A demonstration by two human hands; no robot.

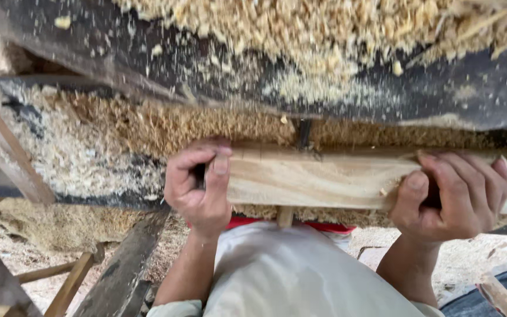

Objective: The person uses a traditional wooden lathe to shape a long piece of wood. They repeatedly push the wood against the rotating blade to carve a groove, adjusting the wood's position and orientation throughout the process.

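We are gripping a pale wooden board (324, 179) with both hands: our left hand (199, 185) is clenching its left end, and our right hand (453, 194) is wrapping tightly around it further right. The board is lying crosswise against a dark machine bed (148, 58) (heaped with sawdust (324, 29)), just above our light-clothed lap (289, 276).

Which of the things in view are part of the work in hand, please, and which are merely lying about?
In hand:
- plank, gripped at both ends
- left hand on its end
- right hand around it
- dark bit standing at the plank's far edge

Lying about:
- sawdust heaped on the dark table
- wooden slats at left
- frame pieces on the floor
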